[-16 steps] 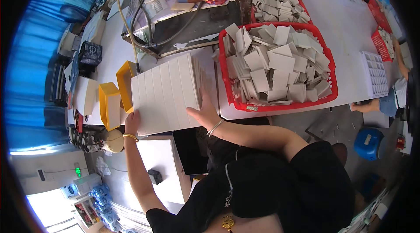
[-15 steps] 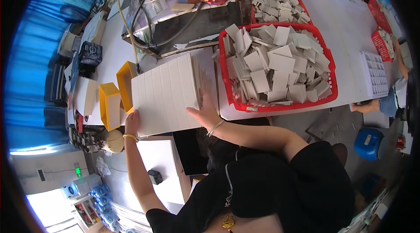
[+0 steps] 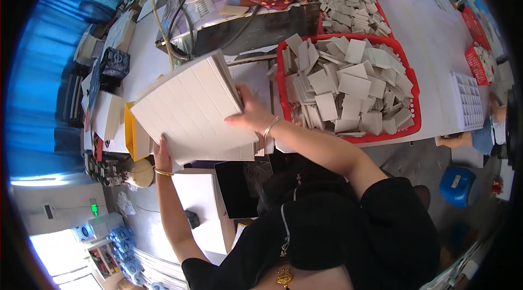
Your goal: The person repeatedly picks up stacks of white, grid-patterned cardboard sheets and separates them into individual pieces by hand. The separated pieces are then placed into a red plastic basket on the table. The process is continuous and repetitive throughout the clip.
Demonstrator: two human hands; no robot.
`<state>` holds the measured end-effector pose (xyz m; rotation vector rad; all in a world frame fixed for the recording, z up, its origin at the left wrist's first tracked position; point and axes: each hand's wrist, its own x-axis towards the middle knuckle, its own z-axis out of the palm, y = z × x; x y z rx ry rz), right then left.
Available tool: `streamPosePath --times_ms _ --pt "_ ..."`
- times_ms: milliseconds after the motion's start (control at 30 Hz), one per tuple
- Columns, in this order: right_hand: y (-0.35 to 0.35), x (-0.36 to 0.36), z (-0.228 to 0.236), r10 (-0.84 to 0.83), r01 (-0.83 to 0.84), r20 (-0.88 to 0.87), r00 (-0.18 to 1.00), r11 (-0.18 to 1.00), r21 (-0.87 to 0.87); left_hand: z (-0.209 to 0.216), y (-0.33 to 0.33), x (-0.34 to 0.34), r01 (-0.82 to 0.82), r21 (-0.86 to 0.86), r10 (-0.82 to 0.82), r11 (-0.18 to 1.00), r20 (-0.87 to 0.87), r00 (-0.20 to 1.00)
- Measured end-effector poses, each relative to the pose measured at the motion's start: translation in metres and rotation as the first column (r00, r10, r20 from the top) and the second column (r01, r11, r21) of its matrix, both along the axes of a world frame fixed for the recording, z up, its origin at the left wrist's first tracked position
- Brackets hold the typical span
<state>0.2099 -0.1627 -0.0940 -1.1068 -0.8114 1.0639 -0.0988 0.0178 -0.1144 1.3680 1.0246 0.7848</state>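
Note:
A stack of flat white boards with parallel grooves across its top is held up at a tilt between my two hands. My left hand grips its near left corner, the thumb lying over the top. On the right edge my right hand is closed round the side, with its thumb on top and its fingers mostly hidden behind. More of the same grooved boards lie beneath, on the table's near edge, partly covered by the raised stack.
To the right, a red basket brims with small whitish tiles; a second red basket stands behind it. A yellow-sided box is at the left. Hoses cross a worn machine ahead. Another person's arm shows at far right.
Both hands have raised part of the boards off the pile and tilted it, shifting it left and away. Lower boards now show beneath, and the raised stack covers more of the yellow-sided boxes.

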Motion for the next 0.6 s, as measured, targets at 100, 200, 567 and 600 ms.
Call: streamPosePath --times_ms 100,200,567,600 --pt "0.011 0.020 0.024 0.082 -0.097 0.137 0.987 0.990 0.103 -0.001 0.003 0.004 -0.095 0.166 0.057 0.982 0.219 0.974" --pt "0.018 0.028 0.028 0.055 -0.124 0.274 0.960 0.963 0.240 0.003 0.005 0.001 -0.127 0.177 0.055 0.976 0.364 0.930" --pt "0.008 0.011 -0.006 -0.069 0.048 0.085 0.994 0.974 0.222 -0.002 -0.034 0.011 -0.205 0.131 0.118 0.970 0.483 0.868" --pt "0.008 0.013 -0.014 -0.084 0.059 0.128 0.988 0.980 0.189 -0.006 -0.031 0.007 -0.197 0.218 0.083 0.956 0.443 0.893"
